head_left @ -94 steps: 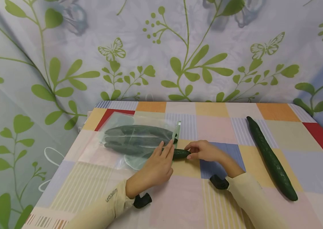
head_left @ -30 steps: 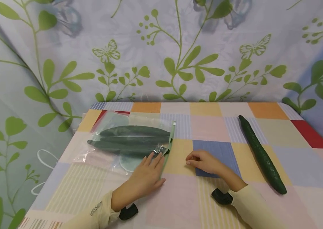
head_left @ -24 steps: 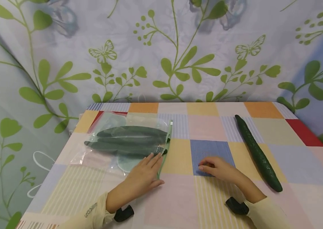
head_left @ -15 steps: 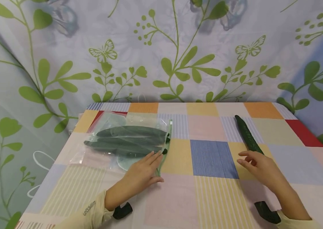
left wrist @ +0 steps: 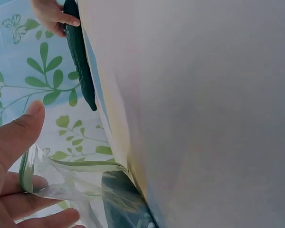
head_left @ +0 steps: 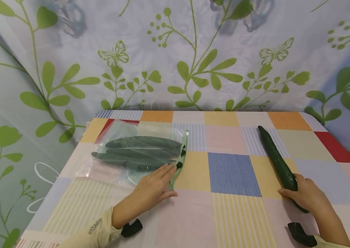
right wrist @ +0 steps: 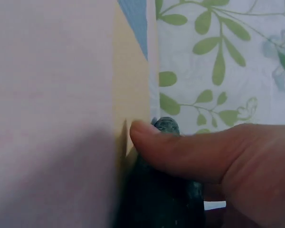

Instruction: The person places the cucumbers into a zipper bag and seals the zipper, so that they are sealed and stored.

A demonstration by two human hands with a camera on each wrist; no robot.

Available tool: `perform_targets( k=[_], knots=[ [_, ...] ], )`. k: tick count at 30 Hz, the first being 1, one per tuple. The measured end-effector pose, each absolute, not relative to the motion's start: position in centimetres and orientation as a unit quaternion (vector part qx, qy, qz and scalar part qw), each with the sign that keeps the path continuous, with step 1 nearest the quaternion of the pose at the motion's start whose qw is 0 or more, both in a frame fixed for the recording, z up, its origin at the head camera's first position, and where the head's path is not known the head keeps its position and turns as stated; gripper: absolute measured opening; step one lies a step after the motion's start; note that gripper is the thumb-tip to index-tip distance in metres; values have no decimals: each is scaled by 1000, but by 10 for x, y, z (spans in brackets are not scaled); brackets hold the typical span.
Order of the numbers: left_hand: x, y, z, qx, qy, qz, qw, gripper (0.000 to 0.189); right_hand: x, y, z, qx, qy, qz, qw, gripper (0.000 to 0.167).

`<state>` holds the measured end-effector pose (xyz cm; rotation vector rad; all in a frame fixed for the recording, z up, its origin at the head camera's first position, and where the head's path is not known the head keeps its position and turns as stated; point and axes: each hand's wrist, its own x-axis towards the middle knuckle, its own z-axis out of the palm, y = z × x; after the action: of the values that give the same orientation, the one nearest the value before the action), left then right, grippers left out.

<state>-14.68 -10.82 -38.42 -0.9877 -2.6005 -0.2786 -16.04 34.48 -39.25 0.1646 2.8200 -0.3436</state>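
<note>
While my left hand (head_left: 151, 183) rests, fingers extended, on the clear bag (head_left: 159, 131) of cucumbers (head_left: 144, 152), my right hand (head_left: 310, 195) curls its fingers round the loose cucumber (head_left: 275, 154).

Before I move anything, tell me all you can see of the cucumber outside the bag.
The cucumber is long, slender and dark green, with slightly glossy skin, tapering at its far end. It slants, apparently resting on the patchwork-patterned tablecloth, near end further right. The right hand grips it toward that end, leaving the tip visible.
</note>
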Motion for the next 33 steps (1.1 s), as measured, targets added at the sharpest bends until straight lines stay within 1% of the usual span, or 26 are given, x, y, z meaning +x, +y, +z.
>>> perform_targets(
  k=[2, 6, 10, 14, 16, 20, 24, 28, 33],
  knots=[
    [-147, -108, -385, -347, -916, -100, 174, 73, -161, 349, -394, 44, 982, -118, 139, 102],
    [-148, -109, -385, -346, -915, -105, 177, 74, -162, 354, -394, 35, 987, -128, 88, 88],
    [-148, -109, -384, -341, -917, -112, 173, 74, -162, 358, -398, 29, 987, -160, 7, 70],
    [-148, -109, -385, -343, -916, -120, 171, 74, -158, 359, -402, 10, 980, -176, -93, 52],
    [-148, -108, -385, -346, -914, -123, 171, 73, -156, 359, -404, 2, 976, -176, -129, 48],
    [-149, -107, -386, -348, -913, -124, 171, 73, -154, 356, -404, -29, 964, -191, -181, 43],
    [-149, -107, -385, -346, -914, -121, 173, 74, -155, 350, -404, -78, 951, -227, -194, 43],
    [-150, -108, -386, -349, -913, -114, 179, 73, -156, 343, -404, -98, 948, -250, -169, 48],
    [-150, -108, -387, -351, -912, -110, 181, 72, -155, 334, -403, -135, 940, -270, -161, 50]
  ],
)
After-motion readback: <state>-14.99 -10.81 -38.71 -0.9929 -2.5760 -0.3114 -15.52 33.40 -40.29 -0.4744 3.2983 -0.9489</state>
